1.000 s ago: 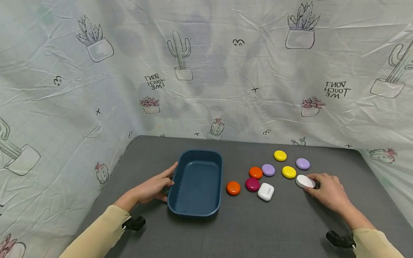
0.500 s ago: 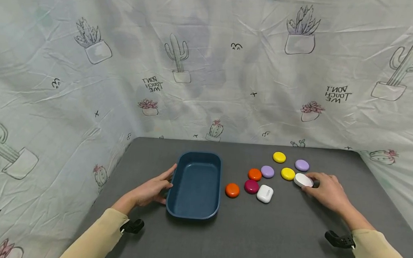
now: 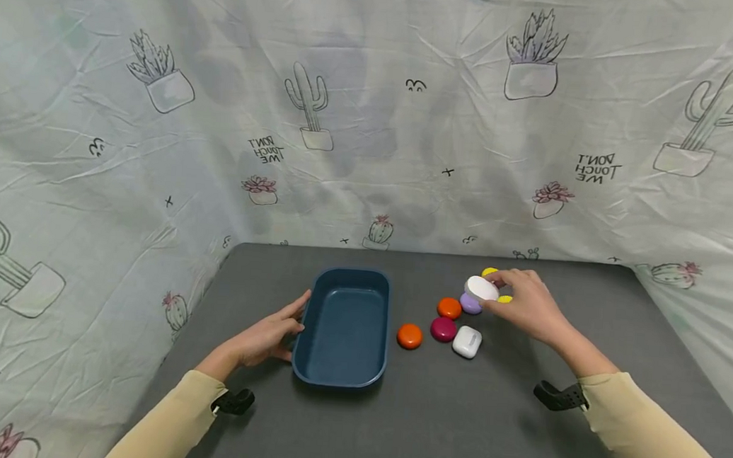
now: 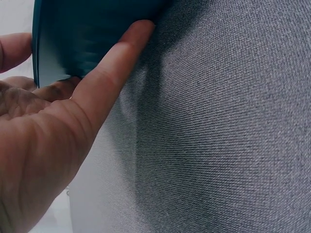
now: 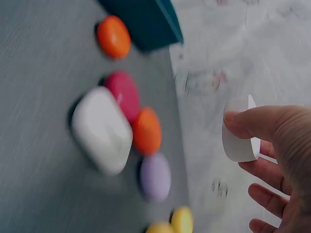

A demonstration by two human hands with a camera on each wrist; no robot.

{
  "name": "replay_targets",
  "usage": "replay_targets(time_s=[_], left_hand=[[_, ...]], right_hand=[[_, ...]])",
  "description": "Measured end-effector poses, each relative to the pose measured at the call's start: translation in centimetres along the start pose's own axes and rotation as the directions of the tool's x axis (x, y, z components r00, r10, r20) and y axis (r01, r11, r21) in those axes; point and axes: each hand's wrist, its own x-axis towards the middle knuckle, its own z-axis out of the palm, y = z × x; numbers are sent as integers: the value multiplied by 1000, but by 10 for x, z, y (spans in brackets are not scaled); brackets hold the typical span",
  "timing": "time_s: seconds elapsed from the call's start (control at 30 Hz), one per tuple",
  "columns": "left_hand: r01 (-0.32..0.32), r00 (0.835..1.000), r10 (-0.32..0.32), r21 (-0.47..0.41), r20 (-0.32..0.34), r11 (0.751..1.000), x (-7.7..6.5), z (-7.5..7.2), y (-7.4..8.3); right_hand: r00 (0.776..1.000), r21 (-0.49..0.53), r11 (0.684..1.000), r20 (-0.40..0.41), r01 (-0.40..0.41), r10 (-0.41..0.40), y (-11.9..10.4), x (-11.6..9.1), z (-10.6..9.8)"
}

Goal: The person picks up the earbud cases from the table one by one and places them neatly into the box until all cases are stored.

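Note:
In the head view my left hand (image 3: 264, 337) touches the left wall of a dark blue rectangular tray (image 3: 339, 382). The left wrist view shows the extended thumb (image 4: 104, 73) lying along the tray's outer side. My right hand (image 3: 529, 306) pinches a flat white round disc (image 3: 481, 289) between thumb and fingers. It holds the disc tilted, above a lilac disc (image 3: 470, 305) and the yellow discs. Seen from the right wrist, the white disc (image 5: 238, 138) is clear of the table, its far side hidden by the thumb.
Right of the tray lie two orange discs (image 3: 409, 336), a crimson disc (image 3: 443, 329) and a white earbud case (image 3: 466, 342). Two yellow discs (image 3: 490, 272) are partly behind the right hand. A patterned cloth (image 3: 374, 116) hangs behind the grey table (image 3: 429, 425).
My right hand has lifted the white disc off the table and carried it left, over the lilac disc. The left hand has stayed at the tray.

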Motion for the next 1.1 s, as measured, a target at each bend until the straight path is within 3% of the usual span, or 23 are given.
replay_targets(time_s=[0.5, 0.9, 1.1], left_hand=[[-3, 1000, 3, -24, 18, 1000, 2, -6, 0], [11, 1000, -11, -21, 2, 1000, 3, -3, 0], [8, 1000, -8, -25, -15, 1000, 2, 0, -1]], right_hand=[[977, 64, 985, 130, 162, -169, -95, 55, 47], [939, -38, 967, 252, 252, -235, -131, 78, 92], [895, -97, 937, 343, 335, -285, -143, 79, 109]])
